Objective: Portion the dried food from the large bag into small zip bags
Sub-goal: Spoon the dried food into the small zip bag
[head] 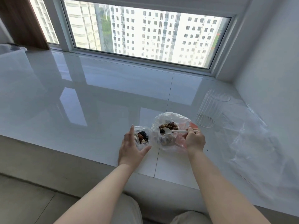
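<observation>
The large clear bag [169, 118] stands open on the glossy white sill, with brown and dark dried food [169, 126] inside. My right hand [194, 139] pinches the handle of a white plastic spoon [176, 131], whose bowl lies in the bag's mouth on the food. To its left stands a small clear zip bag [143, 137] with some dark and reddish pieces in it. My left hand [131, 147] cups this small bag from the left and front, fingers straight and thumb under its near side.
An empty ribbed clear glass [210, 109] stands right of the large bag. Loose clear plastic bags [252, 135] lie spread at the right near the wall. The sill's front edge [97, 160] runs just below my hands. A translucent container [11, 54] sits far left.
</observation>
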